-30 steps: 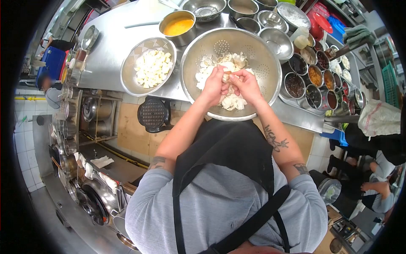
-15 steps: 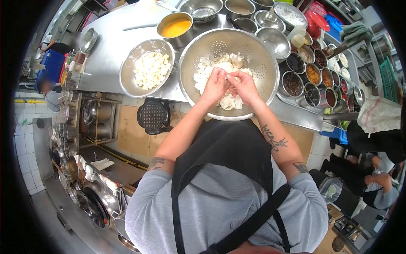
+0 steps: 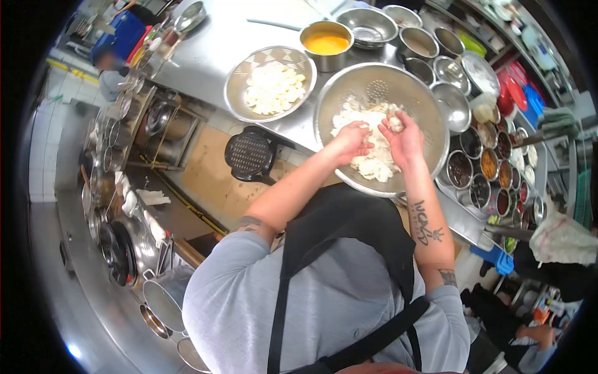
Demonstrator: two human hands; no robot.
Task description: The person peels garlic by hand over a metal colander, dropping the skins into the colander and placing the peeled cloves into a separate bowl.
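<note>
In one colander [image 3: 430,112], two hands [image 3: 351,142], white pieces [image 3: 374,163]

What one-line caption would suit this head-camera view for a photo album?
Both hands, left hand and right hand, work pale food pieces in a large steel colander.

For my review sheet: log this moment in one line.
left hand: in white pieces | right hand: holds one piece | large colander
</note>
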